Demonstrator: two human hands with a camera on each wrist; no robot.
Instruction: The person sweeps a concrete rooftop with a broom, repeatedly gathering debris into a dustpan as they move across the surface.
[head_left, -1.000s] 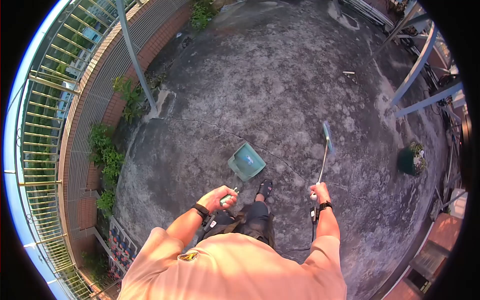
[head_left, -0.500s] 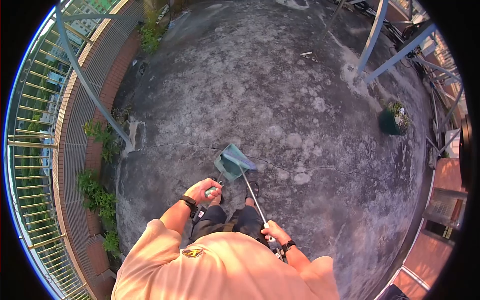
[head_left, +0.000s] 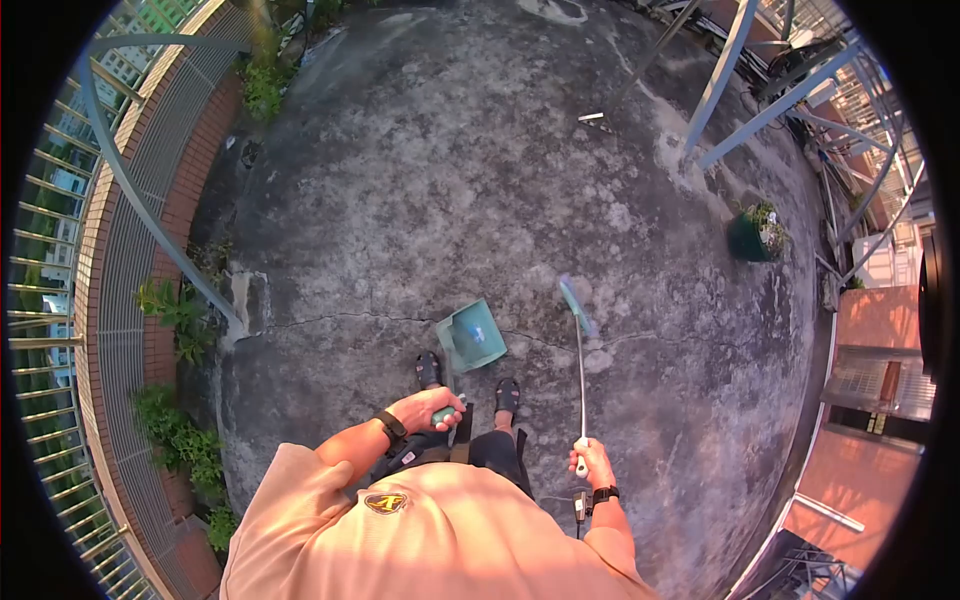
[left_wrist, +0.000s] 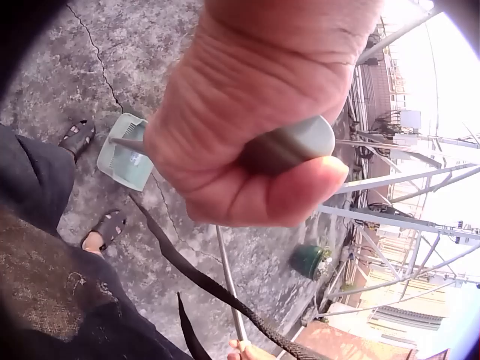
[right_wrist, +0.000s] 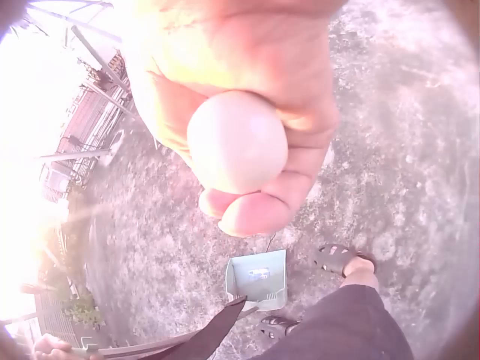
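Note:
The left hand (head_left: 426,408) grips the green handle (left_wrist: 300,142) of a long-handled dustpan (head_left: 474,336), whose pale green pan lies on the concrete just ahead of the feet. Around the white-ended handle (right_wrist: 237,142) of a broom curl the fingers of the right hand (head_left: 593,463). The broom's thin pole (head_left: 583,385) runs forward to a blue-green head (head_left: 577,306), blurred, to the right of the pan and apart from it. A small bluish patch shows inside the pan; what it is, I cannot tell.
Two sandaled feet (head_left: 508,396) stand behind the pan. A green flowerpot (head_left: 752,236) is at the right, near metal posts (head_left: 722,75). Plants (head_left: 175,425) grow along the brick wall and railing at the left. A white strip (head_left: 591,117) lies farther ahead on the floor.
The broom head was right of the pan, crossed over it half a second ago, and is now to its right again. The right hand has moved right with it. Both hands kept their grips.

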